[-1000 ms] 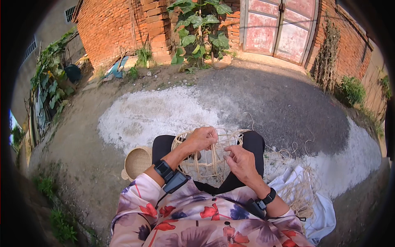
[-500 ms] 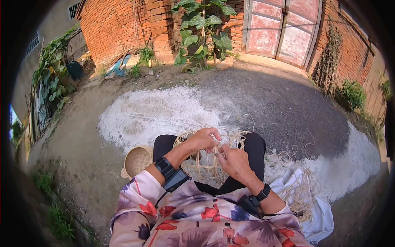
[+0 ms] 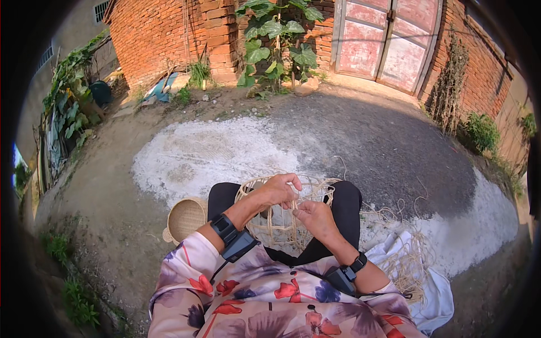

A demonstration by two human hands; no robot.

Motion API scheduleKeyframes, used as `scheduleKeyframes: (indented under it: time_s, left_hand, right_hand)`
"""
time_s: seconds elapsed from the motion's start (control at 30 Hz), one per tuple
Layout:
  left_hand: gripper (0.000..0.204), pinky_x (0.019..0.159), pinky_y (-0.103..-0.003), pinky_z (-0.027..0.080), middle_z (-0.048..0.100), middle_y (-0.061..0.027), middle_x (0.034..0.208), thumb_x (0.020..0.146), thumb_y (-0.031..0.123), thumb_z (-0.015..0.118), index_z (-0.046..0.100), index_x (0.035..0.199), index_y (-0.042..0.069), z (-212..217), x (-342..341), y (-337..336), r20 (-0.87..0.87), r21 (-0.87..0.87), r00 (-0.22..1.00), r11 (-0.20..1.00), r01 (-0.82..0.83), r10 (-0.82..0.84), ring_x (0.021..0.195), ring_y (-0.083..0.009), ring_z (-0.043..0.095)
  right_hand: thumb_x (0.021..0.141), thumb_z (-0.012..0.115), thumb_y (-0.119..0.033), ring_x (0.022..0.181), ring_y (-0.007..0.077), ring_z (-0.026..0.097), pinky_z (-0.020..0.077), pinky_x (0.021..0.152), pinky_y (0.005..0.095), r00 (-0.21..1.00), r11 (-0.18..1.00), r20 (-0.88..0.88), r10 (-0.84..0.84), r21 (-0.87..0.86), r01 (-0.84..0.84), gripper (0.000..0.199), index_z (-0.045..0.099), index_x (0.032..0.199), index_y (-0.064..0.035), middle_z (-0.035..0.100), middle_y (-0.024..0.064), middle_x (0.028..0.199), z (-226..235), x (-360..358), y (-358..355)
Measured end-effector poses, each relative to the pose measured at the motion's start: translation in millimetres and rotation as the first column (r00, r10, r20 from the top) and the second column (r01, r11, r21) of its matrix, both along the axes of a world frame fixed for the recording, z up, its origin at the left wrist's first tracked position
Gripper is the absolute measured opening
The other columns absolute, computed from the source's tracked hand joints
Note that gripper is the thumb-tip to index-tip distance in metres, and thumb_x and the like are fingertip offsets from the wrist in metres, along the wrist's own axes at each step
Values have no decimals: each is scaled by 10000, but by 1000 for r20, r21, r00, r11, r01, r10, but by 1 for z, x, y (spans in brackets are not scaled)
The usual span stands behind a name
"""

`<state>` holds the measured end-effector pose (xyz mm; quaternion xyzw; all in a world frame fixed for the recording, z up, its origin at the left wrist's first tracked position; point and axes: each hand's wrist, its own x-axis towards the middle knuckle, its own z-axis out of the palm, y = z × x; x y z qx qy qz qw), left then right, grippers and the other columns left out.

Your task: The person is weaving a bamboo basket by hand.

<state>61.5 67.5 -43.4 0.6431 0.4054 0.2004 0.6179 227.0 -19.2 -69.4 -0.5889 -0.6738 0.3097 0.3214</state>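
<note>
An openwork basket [image 3: 277, 230] of pale cane strips rests across my lap, between my dark-trousered knees. Over its upper middle, my left hand [image 3: 278, 190] is closed with the fingertips pinching a cane strip of the frame. Just right of it, my right hand [image 3: 315, 216] pinches close to the same spot, thumb and forefinger pressed together. The two sets of fingertips nearly meet. Whatever thin strand lies between the right fingertips is too small to make out fully. The basket's far rim shows beyond my hands, while its middle is partly covered by them.
A small, tightly woven round basket [image 3: 187, 221] stands on the ground by my left knee. Right of my lap, a tangle of cane strips [image 3: 410, 269] lies on a white sheet [image 3: 435, 301]. Loose strands [image 3: 401, 209] curl over the ground. A brick wall and a double door [image 3: 386, 42] stand ahead.
My right hand has shifted slightly left and its fingers have drawn in toward the left fingertips. The left hand stays nearly in place on the basket.
</note>
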Motion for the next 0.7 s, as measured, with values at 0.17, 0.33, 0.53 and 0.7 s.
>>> scheduleKeyframes:
  time_s: [0.17,0.33,0.53,0.7]
  left_hand:
    - [168,497,-251,456,577,-22,655,826,68,649,563,970,70,0,0,-3,7,28,1000,1000,10,-10,565,-101,568]
    - [168,503,-252,458,581,-30,661,827,64,637,559,976,74,-2,1,-4,4,32,1000,999,6,-6,568,-103,565]
    - [168,523,-263,466,588,-28,666,835,60,618,549,988,76,-2,-1,-7,15,65,1000,998,20,-21,580,-108,562]
    - [157,517,-268,468,598,-37,675,847,63,610,545,990,65,-4,0,-7,-37,112,999,994,21,-17,573,-112,568]
  right_hand:
    - [833,671,-170,554,101,527,411,508,287,977,996,-213,-27,-86,9,182,667,780,4,584,15,614,-6,0,6]
    - [861,659,-183,418,65,399,289,379,255,968,954,-251,30,-282,-102,177,636,791,-21,463,-30,529,3,-3,2]
    - [943,539,-206,331,77,346,241,309,224,799,891,-562,-214,-448,-76,221,634,872,-20,434,-28,491,6,-19,-16]
    - [959,509,-190,338,65,346,265,319,224,701,913,-666,-255,-406,-53,221,629,926,-8,444,-18,490,3,-25,-26]
